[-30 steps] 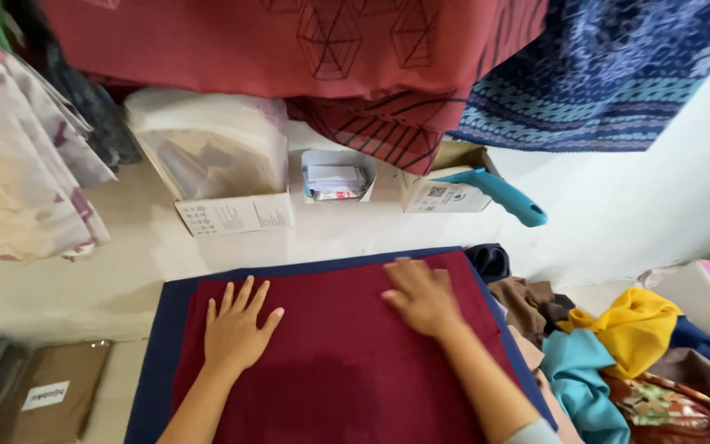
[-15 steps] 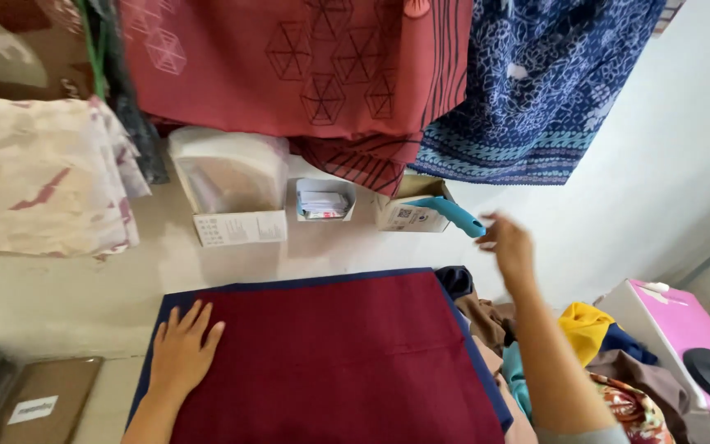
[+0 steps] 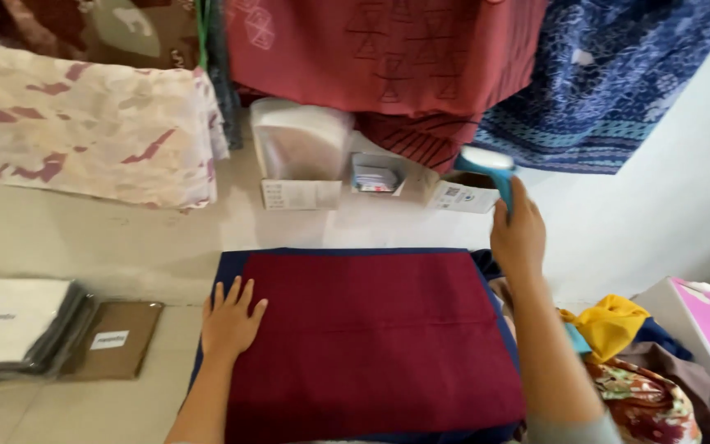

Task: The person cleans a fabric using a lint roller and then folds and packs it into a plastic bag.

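A dark red cloth [image 3: 371, 337] lies flat on a navy blue pad [image 3: 232, 267] in front of me. My left hand [image 3: 230, 321] rests open and flat on the cloth's left edge. My right hand [image 3: 518, 237] is raised past the pad's far right corner and grips the handle of a teal hand-held steamer [image 3: 486, 168], whose head sits above a small white box [image 3: 463, 197].
Patterned fabrics hang along the back: cream and maroon [image 3: 84, 123], red [image 3: 388, 57], blue [image 3: 610, 74]. Small boxes [image 3: 301, 164] stand beneath them. Flat packages [image 3: 26, 325] lie at left. A pile of coloured clothes [image 3: 626, 345] and a pink-topped box [image 3: 700, 316] sit at right.
My right hand left the red cloth, reached to the far right and took hold of the teal steamer. My left hand slid to the cloth's left edge. The view tilted upward.
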